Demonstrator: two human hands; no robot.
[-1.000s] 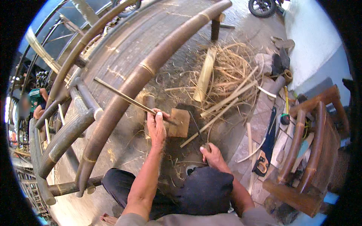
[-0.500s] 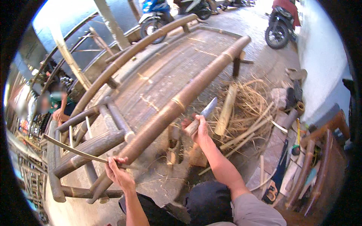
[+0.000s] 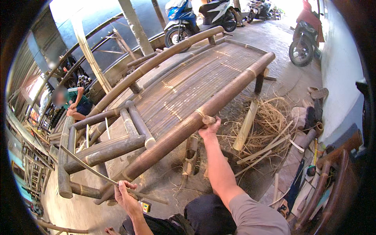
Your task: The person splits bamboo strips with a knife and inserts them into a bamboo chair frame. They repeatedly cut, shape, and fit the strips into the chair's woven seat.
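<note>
My left hand [image 3: 127,197] is closed around a thin bamboo strip [image 3: 89,166]. One length of the strip slants up to the left across the bamboo frame, and a short tail sticks out right of my fingers. My right hand [image 3: 210,129] grips a knife, whose wooden handle [image 3: 208,120] shows its end above my fist. The blade is out of sight. That fist is at the thick front pole [image 3: 168,145] of a long bamboo bench [image 3: 184,84]; whether it touches the pole I cannot tell. The slatted seat stretches away behind it.
Shavings [image 3: 270,117] heap on the floor at right, around a split bamboo piece [image 3: 246,126]. A handsaw [image 3: 291,188] and bamboo poles [image 3: 315,196] lie along the wall. A seated person [image 3: 74,100] is at far left. Motorbikes [image 3: 180,27] stand at the back.
My right hand has moved against the bench's front pole, and the knife blade that pointed up and right is now hidden. More strip shows right of my left hand. The whole view has shifted.
</note>
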